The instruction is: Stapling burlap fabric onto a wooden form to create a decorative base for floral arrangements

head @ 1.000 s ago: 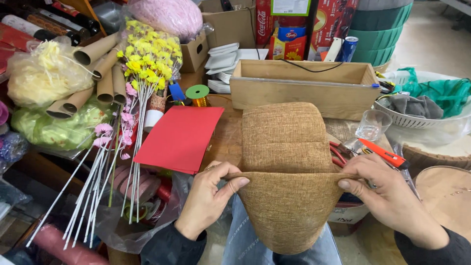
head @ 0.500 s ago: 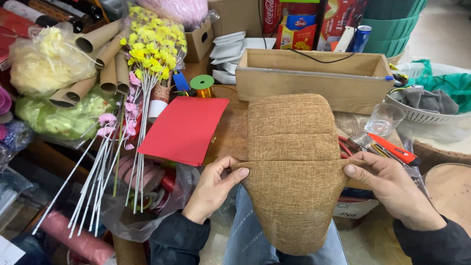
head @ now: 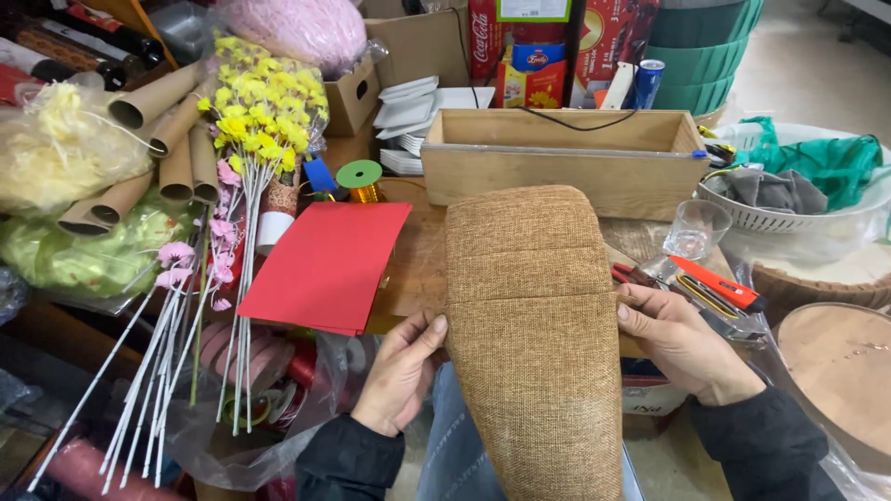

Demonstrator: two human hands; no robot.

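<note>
Here the burlap piece (head: 534,343) lay between both hands, its long axis running away from the person: the rounded far end rested on the counter (head: 418,269) near the wooden box (head: 557,167), and the narrower near end hung off the counter edge toward the lap. The left hand (head: 401,371) met the piece's left edge, thumb on top and fingers curled beneath, its grip pinching the cloth. The right hand (head: 685,345) met the right edge at about the same level, thumb pressed to the fabric, fingers behind it, also pinching. Neither hand was clearly nearer; each touched its own side. A red sheet (head: 329,264) lay just left of the piece, and an orange cutter (head: 719,283) and a glass (head: 696,229) to its right.
</note>
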